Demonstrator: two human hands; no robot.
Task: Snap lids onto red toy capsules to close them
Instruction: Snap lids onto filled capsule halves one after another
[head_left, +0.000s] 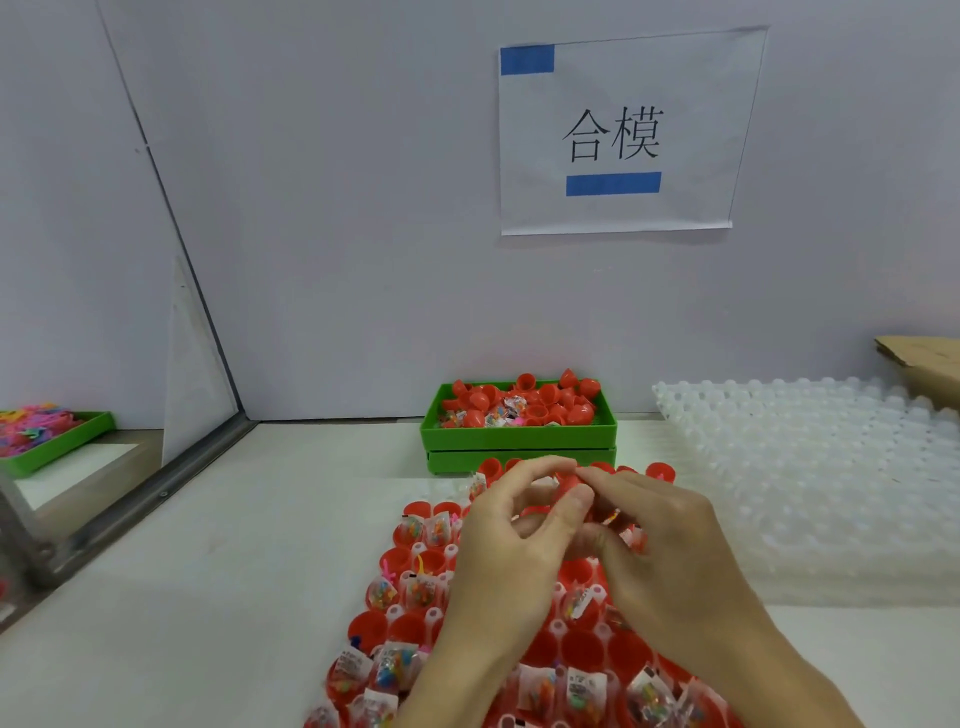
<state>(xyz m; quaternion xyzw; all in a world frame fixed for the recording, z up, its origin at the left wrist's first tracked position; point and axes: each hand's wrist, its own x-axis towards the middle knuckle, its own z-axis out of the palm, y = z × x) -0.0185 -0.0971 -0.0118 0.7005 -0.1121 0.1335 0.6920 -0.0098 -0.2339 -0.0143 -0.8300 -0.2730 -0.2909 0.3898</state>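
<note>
You are sitting at a toy-assembly workstation: a printed white paper sign (623, 135) is hanging on the partition wall, with a green plastic bin of red capsule halves (519, 421) sitting below it and translucent moulded trays (810, 467) lying below-right.

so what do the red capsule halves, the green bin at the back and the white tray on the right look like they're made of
Red capsule halves: likely moulded plastic, smooth and slightly glossy, uniform colour with thin rims.
Green bin: looks like rigid opaque plastic, matte, with straight moulded walls.
White tray: apparently thin translucent formed plastic; its rows of domes look milky and let light through.
</note>
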